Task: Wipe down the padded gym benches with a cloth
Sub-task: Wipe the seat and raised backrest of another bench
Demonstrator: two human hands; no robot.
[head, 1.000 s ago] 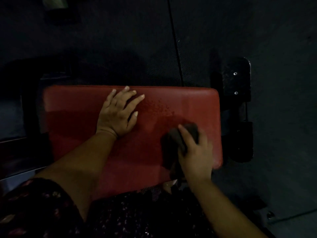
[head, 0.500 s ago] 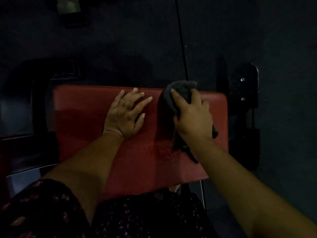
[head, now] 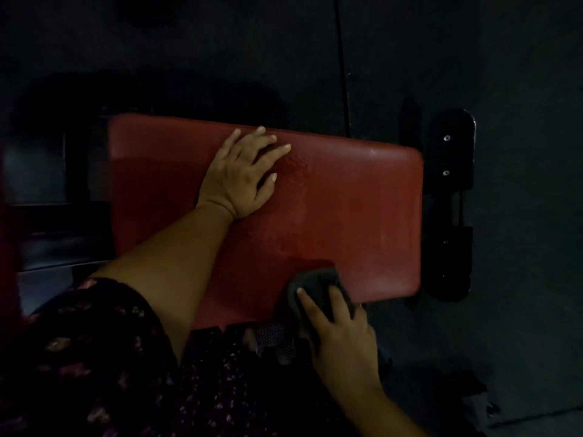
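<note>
A red padded bench [head: 362, 216] fills the middle of the view, lit dimly. My left hand [head: 243, 175] lies flat on its far half with the fingers spread, reaching the far edge. My right hand [head: 340, 335] presses a dark grey cloth [head: 315, 288] onto the near edge of the pad, with the fingers laid over the cloth and the thumb along its left side. Part of the cloth is hidden under my palm.
A black metal bracket [head: 448, 203] with bolts sticks out past the bench's right end. Dark rubber flooring [head: 520, 89] surrounds the bench. Dark frame parts [head: 56, 216] lie at the left. My patterned clothing [head: 94, 373] covers the lower left.
My right hand has dragged the cloth from the far edge of the pad back to the near edge. My left hand has stayed flat in place.
</note>
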